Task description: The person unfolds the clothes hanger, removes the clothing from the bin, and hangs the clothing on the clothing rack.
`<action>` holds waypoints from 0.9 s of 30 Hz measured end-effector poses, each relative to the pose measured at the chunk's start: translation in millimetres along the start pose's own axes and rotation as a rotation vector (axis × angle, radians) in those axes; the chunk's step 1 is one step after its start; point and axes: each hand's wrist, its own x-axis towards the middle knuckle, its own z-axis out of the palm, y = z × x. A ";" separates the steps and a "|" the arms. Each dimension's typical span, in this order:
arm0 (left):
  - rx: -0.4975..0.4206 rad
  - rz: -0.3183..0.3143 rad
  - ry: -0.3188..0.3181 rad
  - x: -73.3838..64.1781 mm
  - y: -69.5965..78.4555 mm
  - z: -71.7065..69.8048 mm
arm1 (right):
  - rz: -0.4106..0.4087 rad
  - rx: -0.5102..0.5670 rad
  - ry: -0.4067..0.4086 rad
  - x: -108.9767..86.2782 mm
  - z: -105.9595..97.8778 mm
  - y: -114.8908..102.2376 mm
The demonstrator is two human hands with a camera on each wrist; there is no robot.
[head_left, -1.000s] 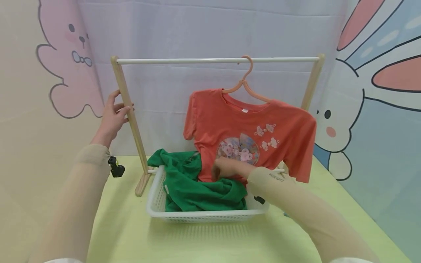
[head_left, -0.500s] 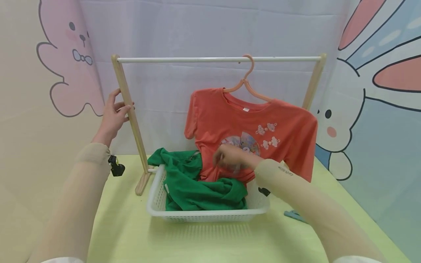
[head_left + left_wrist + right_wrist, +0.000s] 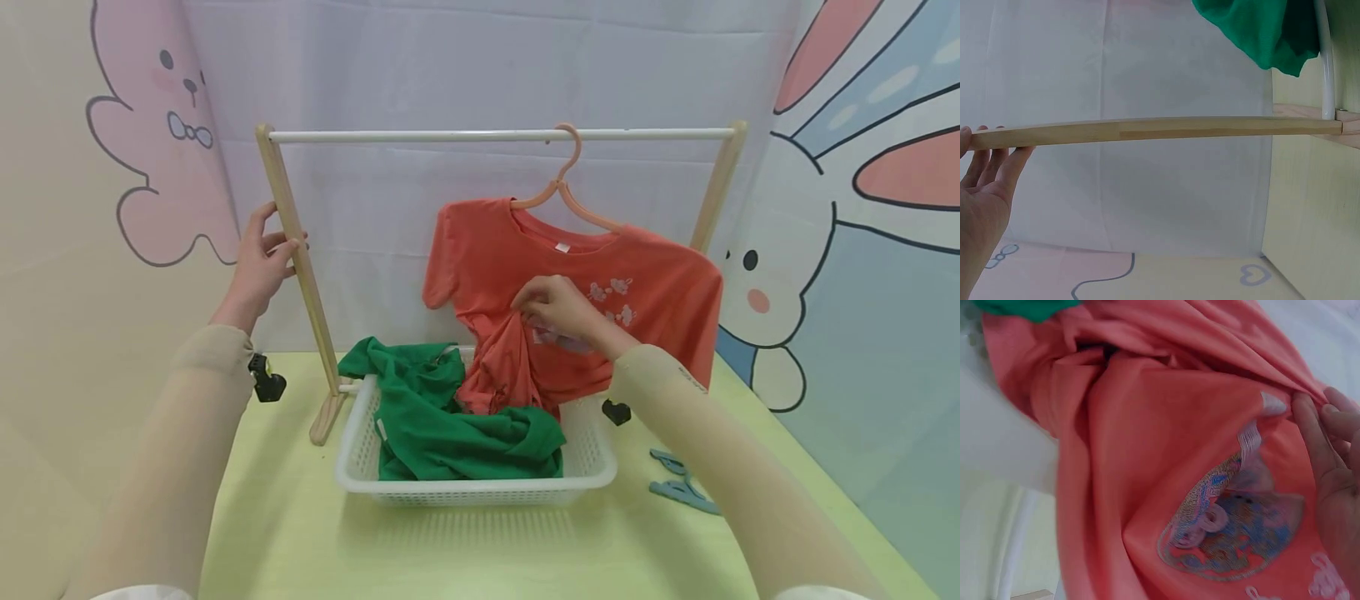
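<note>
A red T-shirt (image 3: 483,250) with a printed patch hangs from an orange hanger (image 3: 585,210) hooked over the white rail of a clothes rack (image 3: 420,137). My right hand (image 3: 562,310) pinches the shirt's front and draws it up into folds. In the right wrist view, the fingertips (image 3: 1329,409) meet on the cloth above the patch (image 3: 1235,531). The shirt's lower part reaches into a white basket (image 3: 480,486), behind a green garment (image 3: 465,442). At the left, my left hand (image 3: 261,260) grips the rack's wooden post (image 3: 309,292), thumb in front and fingers behind.
A blue-grey hanger (image 3: 684,493) lies on the yellow-green table (image 3: 465,558) right of the basket, partly covered by my right sleeve. A white curtain (image 3: 360,67) stands behind the rack, with printed panels on both sides.
My right hand has risen from the basket to the shirt's middle, lifting its lower front into a bunch. More of the blue-grey hanger shows. My left hand stays on the post.
</note>
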 end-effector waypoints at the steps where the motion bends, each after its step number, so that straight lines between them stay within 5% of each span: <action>1: -0.002 0.000 -0.001 0.1 0.0 0.0 | -0.011 -0.002 0.039 -0.4 -4.1 1.2; 8: -0.008 0.002 -0.006 -0.8 0.8 0.9 | -0.006 -0.051 0.270 -8.7 -22.9 15.0; 15: -0.001 -0.002 0.002 -0.7 0.1 0.9 | 0.093 -0.071 0.087 -23.4 -17.9 38.5; 22: 0.007 0.009 0.003 -0.2 -2.6 -0.3 | 0.020 -0.041 0.019 -19.6 -3.6 37.7; 27: 0.012 -0.001 0.006 0.9 -2.3 -0.1 | 0.024 -0.130 -0.073 -14.6 10.7 27.3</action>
